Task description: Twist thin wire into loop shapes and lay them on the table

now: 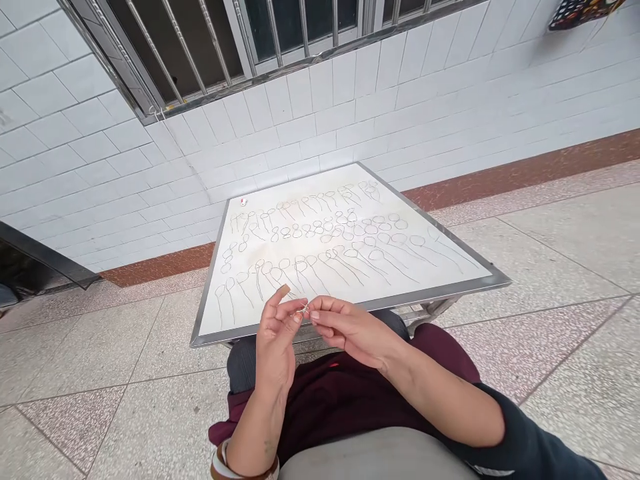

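My left hand point(279, 340) and my right hand point(350, 328) meet over the near edge of the white table point(210, 323). Between the closed thumb and forefinger of each is a thin wire point(305, 309), its shape too small to make out. The other fingers of the left hand are partly raised, while those of the right curl loosely. Beyond the hands, several thin wire loops with long tails point(350, 253) lie in a row on the tabletop. Farther back are small figure-eight wire pieces point(297, 231) and another row of tailed loops point(320, 199).
A metal rim point(450, 285) edges the table. A small white-and-red object point(243, 201) sits at its far left corner. Behind stands a white tiled wall point(310, 133) with a barred window point(280, 33). My legs reach under the table's near side.
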`<state>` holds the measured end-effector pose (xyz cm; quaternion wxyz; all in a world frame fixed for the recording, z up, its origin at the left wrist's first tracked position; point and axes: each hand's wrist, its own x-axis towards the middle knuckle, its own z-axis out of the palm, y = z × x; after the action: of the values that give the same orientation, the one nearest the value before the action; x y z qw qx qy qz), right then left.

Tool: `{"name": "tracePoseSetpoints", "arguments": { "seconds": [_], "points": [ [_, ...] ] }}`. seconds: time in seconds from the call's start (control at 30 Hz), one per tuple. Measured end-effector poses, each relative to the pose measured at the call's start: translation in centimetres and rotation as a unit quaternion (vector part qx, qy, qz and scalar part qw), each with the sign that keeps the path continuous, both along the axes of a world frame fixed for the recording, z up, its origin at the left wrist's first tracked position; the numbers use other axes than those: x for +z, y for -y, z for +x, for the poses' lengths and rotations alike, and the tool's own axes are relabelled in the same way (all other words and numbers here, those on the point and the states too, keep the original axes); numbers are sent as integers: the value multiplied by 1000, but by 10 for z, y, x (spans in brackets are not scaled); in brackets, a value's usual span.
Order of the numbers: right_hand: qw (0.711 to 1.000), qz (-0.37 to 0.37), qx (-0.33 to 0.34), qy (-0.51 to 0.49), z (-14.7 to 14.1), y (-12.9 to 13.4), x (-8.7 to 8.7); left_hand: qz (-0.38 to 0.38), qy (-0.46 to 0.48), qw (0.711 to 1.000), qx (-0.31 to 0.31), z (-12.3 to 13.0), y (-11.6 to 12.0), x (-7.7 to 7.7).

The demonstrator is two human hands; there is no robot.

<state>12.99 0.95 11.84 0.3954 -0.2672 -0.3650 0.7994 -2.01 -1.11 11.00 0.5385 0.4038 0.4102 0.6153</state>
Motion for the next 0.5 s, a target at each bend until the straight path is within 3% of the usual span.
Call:
{"name": "tracePoseSetpoints", "arguments": {
  "seconds": [0.2,0.5],
  "points": [
    [992,-99,27,-78,3,0,-4,-14,27,1000,9,6,3,3],
    [999,-22,0,-29,-2,3,-9,-29,42,998,28,4,5,4]
  ]
}}
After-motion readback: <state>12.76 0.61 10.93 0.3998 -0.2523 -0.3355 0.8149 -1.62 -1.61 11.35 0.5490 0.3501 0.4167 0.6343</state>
